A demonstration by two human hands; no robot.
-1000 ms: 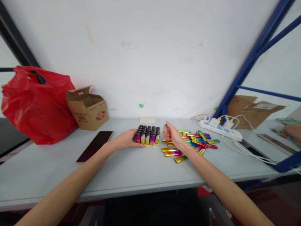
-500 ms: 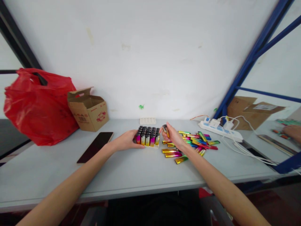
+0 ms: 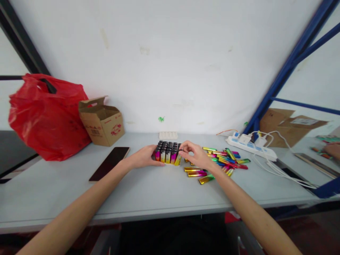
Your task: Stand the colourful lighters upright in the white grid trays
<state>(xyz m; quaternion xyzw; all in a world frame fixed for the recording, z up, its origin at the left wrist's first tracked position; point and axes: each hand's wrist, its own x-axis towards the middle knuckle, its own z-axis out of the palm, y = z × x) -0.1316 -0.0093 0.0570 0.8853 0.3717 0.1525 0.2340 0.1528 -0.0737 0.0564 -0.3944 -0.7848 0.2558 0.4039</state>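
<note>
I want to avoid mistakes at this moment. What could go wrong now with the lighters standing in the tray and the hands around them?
1. The right hand is at the right edge of the packed block of upright lighters; a sideways push might tip a row.
2. The left hand only steadies the block's left side, so it could slide on the table.
3. The forearm passes close to the loose lighters and may scatter them.

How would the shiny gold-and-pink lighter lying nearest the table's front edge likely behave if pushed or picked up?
The shiny gold-and-pink lighter lies flat on its broad side, so it would probably slide rather than roll on the smooth grey table. Its glossy metallic skin looks slippery to pinch. It seems small and rigid, so likely light and unbending.
</note>
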